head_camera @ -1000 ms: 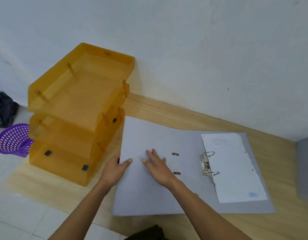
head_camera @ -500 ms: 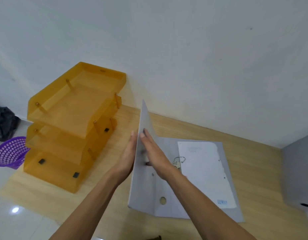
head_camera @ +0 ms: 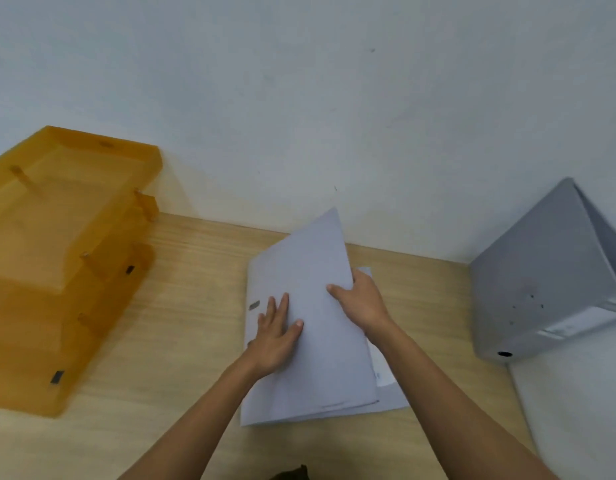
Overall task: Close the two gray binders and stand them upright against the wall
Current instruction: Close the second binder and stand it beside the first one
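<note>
A gray binder [head_camera: 310, 271] lies on the wooden desk [head_camera: 182, 306] in the middle, its front cover folded over and nearly down on the white paper [head_camera: 382, 372] inside. My left hand [head_camera: 277, 332] presses flat on the cover near the spine. At the cover's right edge, my right hand [head_camera: 360, 303] grips it with the thumb on top. A second gray binder [head_camera: 538, 271] stands closed at the right, leaning against the wall [head_camera: 334, 98], spine facing me.
A stack of three translucent orange letter trays [head_camera: 64, 251] fills the desk's left side against the wall. Bare desk shows between the trays and the middle binder, and between the two binders.
The cover went from flat open on the left, through upright, to nearly shut over the paper. Both hands followed it rightward. The view shifted right, bringing the second binder into sight.
</note>
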A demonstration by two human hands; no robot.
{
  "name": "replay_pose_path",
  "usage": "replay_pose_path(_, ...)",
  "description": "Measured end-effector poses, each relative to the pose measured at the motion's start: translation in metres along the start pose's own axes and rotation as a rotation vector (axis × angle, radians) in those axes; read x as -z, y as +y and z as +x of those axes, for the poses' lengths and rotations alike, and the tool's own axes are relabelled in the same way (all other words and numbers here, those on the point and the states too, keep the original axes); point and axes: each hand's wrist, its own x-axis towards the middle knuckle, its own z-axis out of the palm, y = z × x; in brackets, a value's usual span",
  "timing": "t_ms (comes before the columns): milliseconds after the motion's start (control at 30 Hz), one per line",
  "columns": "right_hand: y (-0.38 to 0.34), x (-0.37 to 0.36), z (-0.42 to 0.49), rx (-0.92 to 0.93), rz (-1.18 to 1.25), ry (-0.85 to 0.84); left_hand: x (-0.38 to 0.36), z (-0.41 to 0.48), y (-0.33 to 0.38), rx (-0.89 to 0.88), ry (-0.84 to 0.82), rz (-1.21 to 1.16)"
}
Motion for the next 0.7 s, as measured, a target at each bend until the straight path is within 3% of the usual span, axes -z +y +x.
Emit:
replay_pose_path(200,0.078,0.046,0.006,-0.083,-0.049,0.099,-0.016,-0.009,-0.033,0.084,0.105,-0.045)
replay_pose_path(400,0.143,0.045,-0.002,-0.309,-0.278,0.131,-0.026,-0.013,-0.037,0.087,0.187,-0.093)
replay_pose_path(533,0.142,0.028,0.002,-0.192,-0.454,-0.024,-0.03,-0.012,-0.036,0.091,0.168,-0.098)
replay_pose_path(700,0.127,0.002,0.01,-0.018,-0.444,-0.227,-0.032,-0.011,-0.036,0.122,0.183,-0.084)
